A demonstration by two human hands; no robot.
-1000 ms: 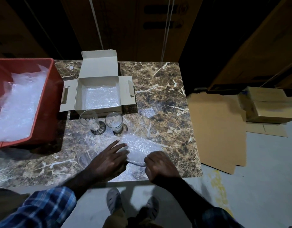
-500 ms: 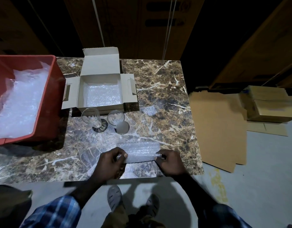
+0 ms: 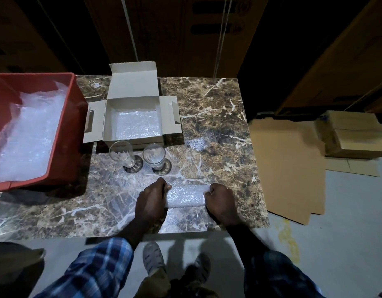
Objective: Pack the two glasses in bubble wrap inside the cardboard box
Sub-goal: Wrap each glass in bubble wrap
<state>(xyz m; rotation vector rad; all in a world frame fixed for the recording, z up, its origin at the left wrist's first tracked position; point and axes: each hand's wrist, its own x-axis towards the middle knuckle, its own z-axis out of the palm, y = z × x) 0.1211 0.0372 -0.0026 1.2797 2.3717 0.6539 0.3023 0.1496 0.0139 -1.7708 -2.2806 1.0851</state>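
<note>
A sheet of bubble wrap (image 3: pixel 184 196) lies on the marble table near its front edge, its far part lifted into a roll. My left hand (image 3: pixel 151 198) grips the roll's left end and my right hand (image 3: pixel 220 200) grips its right end. Two clear footed glasses stand upright just beyond: one on the left (image 3: pixel 122 154), one on the right (image 3: pixel 155 157). Behind them sits the open cardboard box (image 3: pixel 133 104), flaps spread, with bubble wrap lining its bottom.
A red bin (image 3: pixel 77 117) full of bubble wrap stands on the table's left. A small scrap of bubble wrap (image 3: pixel 196 144) lies right of the box. Flat cardboard (image 3: pixel 286 168) and stacked cartons (image 3: pixel 353 136) lie on the floor to the right.
My hands went from pressing flat on the bubble wrap to gripping its two ends, and the sheet has been rolled up away from me. The glasses and box have not moved.
</note>
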